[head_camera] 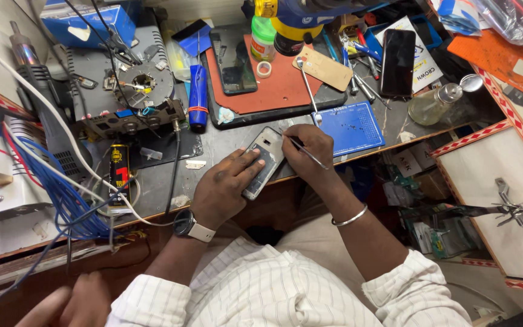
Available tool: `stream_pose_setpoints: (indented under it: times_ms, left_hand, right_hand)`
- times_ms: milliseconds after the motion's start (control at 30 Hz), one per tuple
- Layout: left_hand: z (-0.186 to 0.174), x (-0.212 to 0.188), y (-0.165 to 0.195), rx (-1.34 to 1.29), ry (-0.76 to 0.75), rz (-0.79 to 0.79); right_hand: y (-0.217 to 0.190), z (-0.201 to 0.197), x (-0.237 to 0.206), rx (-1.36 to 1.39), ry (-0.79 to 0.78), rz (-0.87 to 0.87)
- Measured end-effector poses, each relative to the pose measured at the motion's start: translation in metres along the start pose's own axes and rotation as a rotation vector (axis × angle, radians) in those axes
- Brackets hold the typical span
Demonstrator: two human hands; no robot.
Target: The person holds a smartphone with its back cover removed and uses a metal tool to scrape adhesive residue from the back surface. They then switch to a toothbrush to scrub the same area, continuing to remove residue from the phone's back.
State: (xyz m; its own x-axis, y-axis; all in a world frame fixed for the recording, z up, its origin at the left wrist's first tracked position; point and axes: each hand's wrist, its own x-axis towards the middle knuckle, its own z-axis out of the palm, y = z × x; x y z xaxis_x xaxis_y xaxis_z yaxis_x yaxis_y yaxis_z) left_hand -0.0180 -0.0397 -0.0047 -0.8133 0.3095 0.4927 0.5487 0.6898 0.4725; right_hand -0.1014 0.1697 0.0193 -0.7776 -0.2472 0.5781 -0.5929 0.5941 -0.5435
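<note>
An opened grey phone (263, 162) lies at the front edge of a dark workbench (225, 142). My left hand (225, 184) presses on it from the left, with its fingers on the lower half, and a watch (189, 225) sits on that wrist. My right hand (309, 148) grips a thin metal tool (308, 153) whose tip rests on the phone's upper right edge. A silver bangle (350, 218) circles my right wrist.
A blue magnetic mat (349, 127) lies right of the phone. Behind are a red mat (282, 85) with a black phone (232, 60), a blue screwdriver (198, 97), another black phone (398, 60) and a glass bottle (434, 103). A grey machine (131, 97) and blue wires (62, 194) crowd the left.
</note>
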Motion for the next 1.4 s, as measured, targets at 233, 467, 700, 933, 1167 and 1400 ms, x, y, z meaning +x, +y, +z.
stream_pose_setpoints:
  times_ms: [233,467,700,933,1167,1400]
  left_hand:
    - [0.001,-0.001,0.002,-0.020,-0.006,-0.013]
    - [0.007,-0.002,0.006,-0.025,0.050,0.013]
    - [0.001,-0.004,0.008,-0.198,0.045,-0.064]
    - [-0.009,0.015,-0.001,-0.161,-0.037,0.089]
    - [-0.004,0.017,-0.009,-0.133,-0.054,0.068]
    - [-0.002,0.011,-0.018,-0.129,-0.053,0.073]
  right_hand:
    - [0.004,-0.001,-0.003,0.036,-0.026,-0.031]
    - [0.010,-0.004,-0.006,0.059,-0.058,0.001]
    - [0.016,-0.007,-0.008,0.090,-0.094,-0.007]
    - [0.020,-0.009,-0.005,0.147,-0.221,0.019]
    - [0.022,-0.003,-0.004,0.182,-0.219,-0.009]
    - [0.019,0.004,-0.006,0.172,-0.214,-0.017]
